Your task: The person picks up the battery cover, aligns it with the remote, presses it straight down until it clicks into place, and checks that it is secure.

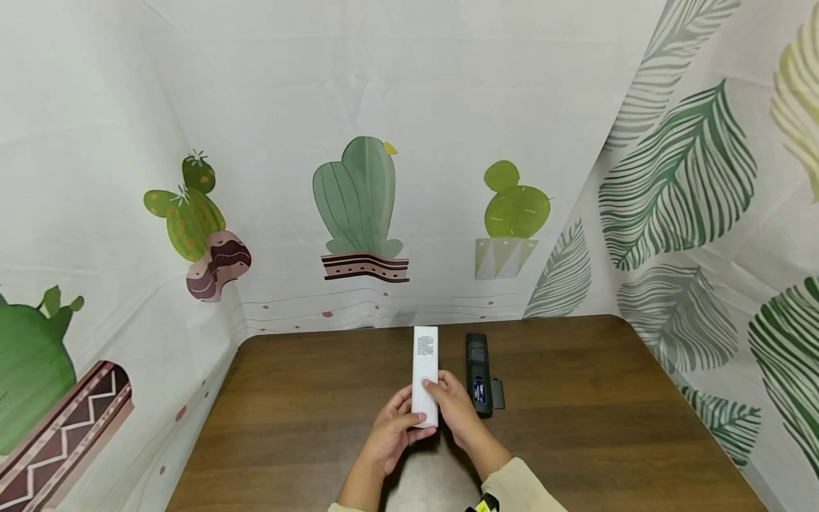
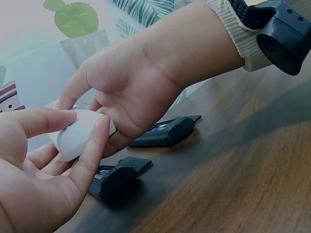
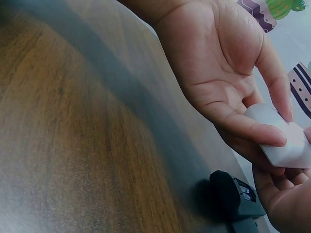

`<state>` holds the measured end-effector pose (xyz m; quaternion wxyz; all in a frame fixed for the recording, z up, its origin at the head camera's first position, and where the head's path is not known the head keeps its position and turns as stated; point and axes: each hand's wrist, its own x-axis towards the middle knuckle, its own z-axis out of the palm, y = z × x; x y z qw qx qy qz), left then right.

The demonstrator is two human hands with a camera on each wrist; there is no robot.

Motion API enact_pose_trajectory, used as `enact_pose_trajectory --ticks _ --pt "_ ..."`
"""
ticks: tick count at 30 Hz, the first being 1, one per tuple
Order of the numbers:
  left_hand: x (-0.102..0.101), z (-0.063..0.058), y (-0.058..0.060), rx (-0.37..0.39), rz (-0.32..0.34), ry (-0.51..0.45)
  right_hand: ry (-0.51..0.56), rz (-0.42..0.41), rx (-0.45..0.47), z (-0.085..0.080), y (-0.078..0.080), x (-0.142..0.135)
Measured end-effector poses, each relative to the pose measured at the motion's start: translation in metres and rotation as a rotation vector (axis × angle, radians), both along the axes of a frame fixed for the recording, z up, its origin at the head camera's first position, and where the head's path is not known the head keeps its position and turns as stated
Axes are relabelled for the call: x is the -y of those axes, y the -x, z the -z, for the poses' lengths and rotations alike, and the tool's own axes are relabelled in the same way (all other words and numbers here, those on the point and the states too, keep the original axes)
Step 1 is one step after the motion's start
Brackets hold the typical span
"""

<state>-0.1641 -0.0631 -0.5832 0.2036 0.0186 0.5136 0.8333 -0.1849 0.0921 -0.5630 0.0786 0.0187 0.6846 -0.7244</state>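
Note:
A slim white remote control (image 1: 425,366) is held above the table, its face with a small printed label turned up. My left hand (image 1: 392,434) grips its near end, thumb on top and fingers underneath. From the right, my right hand (image 1: 456,407) holds it with the thumb pressed on its upturned face and fingers round its side. The left wrist view shows the rounded near end of the white remote (image 2: 80,136) between both hands. Right of the hands lies a black remote (image 1: 477,363), its battery bay uncovered and blue batteries (image 1: 479,390) inside.
A dark battery cover (image 1: 498,394) lies against the black remote's right side. Another uncovered black remote (image 2: 114,182) lies below the hands, hidden in the head view. The brown wooden table (image 1: 595,419) ends at a printed cloth backdrop (image 1: 441,213).

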Motion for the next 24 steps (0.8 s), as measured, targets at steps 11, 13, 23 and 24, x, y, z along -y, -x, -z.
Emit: enact_pose_trajectory --ticks 11,13,23,24 --pt "0.0011 -0.0003 -0.0003 -0.004 -0.003 0.005 -0.002 0.005 -0.004 -0.0007 -0.0009 0.0012" --pt "0.0012 -0.0002 0.0001 -0.003 -0.004 0.004 -0.001 0.006 -0.005 -0.0011 -0.0010 0.0014" --pt "0.0017 0.0030 -0.0008 -0.007 -0.009 0.015 -0.004 0.010 0.013 0.0029 -0.0005 0.0028" --pt "0.0018 0.0034 -0.0010 -0.009 -0.008 0.015 -0.003 0.010 0.014 0.0032 -0.0006 0.0030"
